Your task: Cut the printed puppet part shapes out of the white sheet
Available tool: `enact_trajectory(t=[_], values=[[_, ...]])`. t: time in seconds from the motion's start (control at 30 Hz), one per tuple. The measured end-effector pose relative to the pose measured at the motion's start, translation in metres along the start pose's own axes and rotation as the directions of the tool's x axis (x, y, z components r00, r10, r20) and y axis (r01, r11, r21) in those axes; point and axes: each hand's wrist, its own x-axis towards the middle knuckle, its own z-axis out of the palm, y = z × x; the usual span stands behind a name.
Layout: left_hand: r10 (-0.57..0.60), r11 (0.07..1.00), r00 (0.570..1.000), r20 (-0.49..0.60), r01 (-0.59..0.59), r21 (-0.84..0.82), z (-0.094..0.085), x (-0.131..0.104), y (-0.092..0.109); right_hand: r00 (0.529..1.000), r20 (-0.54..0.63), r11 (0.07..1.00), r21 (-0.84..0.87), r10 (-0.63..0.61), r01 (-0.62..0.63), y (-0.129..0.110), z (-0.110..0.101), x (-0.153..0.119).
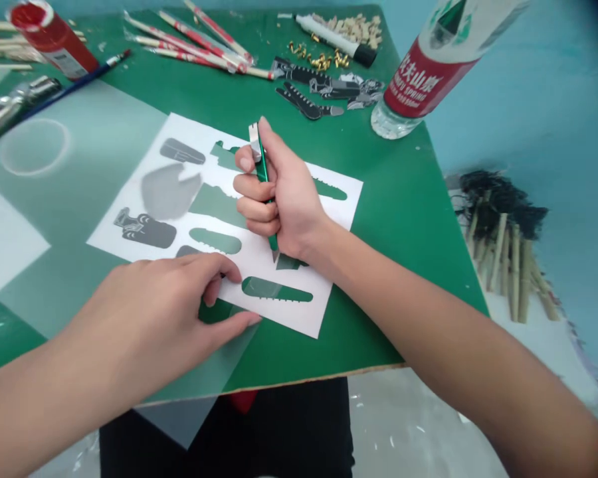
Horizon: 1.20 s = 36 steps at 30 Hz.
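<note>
A white paper sheet (299, 317) printed with grey shapes lies on the table, and several cut-out holes in it let the green surface show through. My right hand (289, 192) is closed around a green craft knife (262, 166), held nearly upright with its tip down at the sheet beside a dark cut-out. Over the sheet's lower left edge rests my left hand (164, 305), thumb and forefinger apart, holding nothing. A grey printed shape (149, 231) is on the sheet above that hand; part of another is hidden under the fingers.
A translucent plastic sheet (104, 113) lies under the paper. Toward the back are a red paint jar (54, 43), a paintbrush (74, 86), wrapped sticks (194, 43), a marker (333, 38), brass fasteners (323, 61) and dark cut pieces (309, 103). A water bottle (418, 73) stands at right.
</note>
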Motion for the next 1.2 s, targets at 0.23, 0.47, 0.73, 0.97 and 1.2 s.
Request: enact_trajectory(t=[0.23, 0.47, 0.73, 0.97, 1.2], values=[[-0.222, 0.953, 0.951, 0.216, 0.258, -0.156, -0.002, 0.005, 0.013, 0.999, -0.037, 0.999, 0.049, -0.014, 0.016, -0.001, 0.002, 0.0], [-0.282, 0.938, 0.943, 0.176, 0.309, -0.157, -0.006, -0.005, 0.035, 0.995, -0.095, 0.997, 0.075, 0.016, -0.008, 0.0, 0.003, 0.001], [-0.115, 0.965, 0.973, 0.199, 0.157, -0.209, -0.012, 0.002, 0.028, 0.989, -0.123, 0.991, 0.086, -0.087, 0.098, -0.004, 0.007, -0.006], [-0.032, 0.909, 0.999, -0.003, 0.028, -0.417, -0.003, 0.004, 0.008, 0.908, -0.207, 0.918, 0.082, -0.364, 0.387, -0.031, 0.013, -0.007], [0.045, 0.737, 0.995, -0.091, -0.095, -0.669, 0.023, 0.031, -0.006, 0.832, 0.043, 0.739, -0.436, -0.552, 0.513, -0.021, 0.011, -0.046]])
